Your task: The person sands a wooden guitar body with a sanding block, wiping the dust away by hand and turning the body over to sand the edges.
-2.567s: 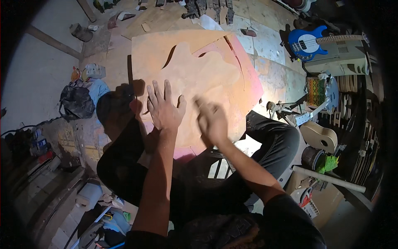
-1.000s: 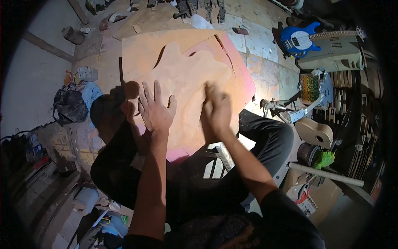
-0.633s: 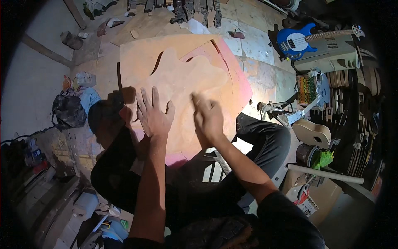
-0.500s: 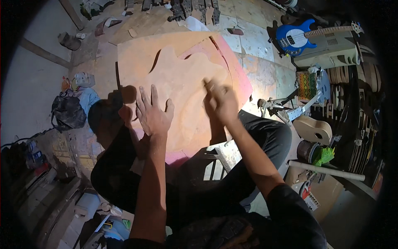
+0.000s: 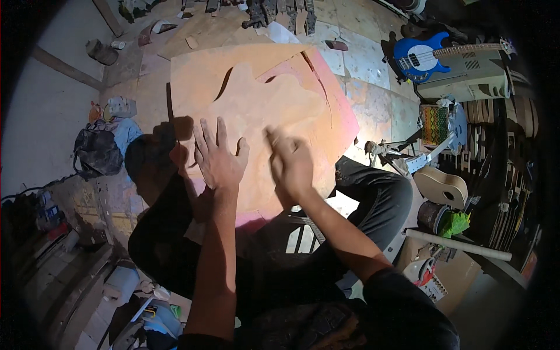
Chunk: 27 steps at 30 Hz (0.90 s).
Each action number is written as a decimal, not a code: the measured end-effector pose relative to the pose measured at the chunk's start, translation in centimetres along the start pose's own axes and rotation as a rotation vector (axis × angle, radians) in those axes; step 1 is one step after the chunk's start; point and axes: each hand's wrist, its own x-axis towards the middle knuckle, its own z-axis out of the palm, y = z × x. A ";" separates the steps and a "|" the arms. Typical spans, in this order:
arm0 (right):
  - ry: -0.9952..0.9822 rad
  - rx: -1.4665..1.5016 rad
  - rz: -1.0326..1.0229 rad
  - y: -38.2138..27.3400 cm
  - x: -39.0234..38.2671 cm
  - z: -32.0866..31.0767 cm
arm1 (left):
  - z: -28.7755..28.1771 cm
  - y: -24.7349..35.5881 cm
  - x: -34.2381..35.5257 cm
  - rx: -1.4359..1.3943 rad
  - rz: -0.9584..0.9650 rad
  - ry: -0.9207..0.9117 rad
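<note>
A pale wooden electric guitar body (image 5: 251, 96) with curved horns lies flat on a large orange-pink board (image 5: 195, 73) in front of me. My left hand (image 5: 220, 163) rests flat on the left part of the guitar body, fingers spread, holding nothing. My right hand (image 5: 293, 166) is over the body's right part, its fingers curled and somewhat blurred by motion. Whatever those fingers hold, if anything, is hidden in the blur. Under that hand falls a dark shadow.
At the far right a blue electric bass (image 5: 421, 57) leans by a pale cabinet. An unfinished acoustic guitar body (image 5: 441, 186) and a pale tube (image 5: 458, 244) lie to the right. A black bag (image 5: 98, 153) sits on the floor at left. Guitar necks (image 5: 284, 16) lie beyond the board.
My right hand has moved left and slightly toward me across the guitar body. The left hand keeps its place on the body. The whole view has shifted slightly.
</note>
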 end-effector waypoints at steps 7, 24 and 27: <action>0.173 -0.112 0.206 0.2 3.6 0.4 | 0.3 -0.2 -0.4 0.026 0.000 0.012; -0.760 0.393 0.491 -3.7 0.2 -3.5 | 0.6 -0.8 -0.3 0.024 -0.022 -0.002; -0.156 0.120 0.176 -0.8 0.4 -1.4 | 0.7 0.2 -0.6 -0.010 0.003 -0.013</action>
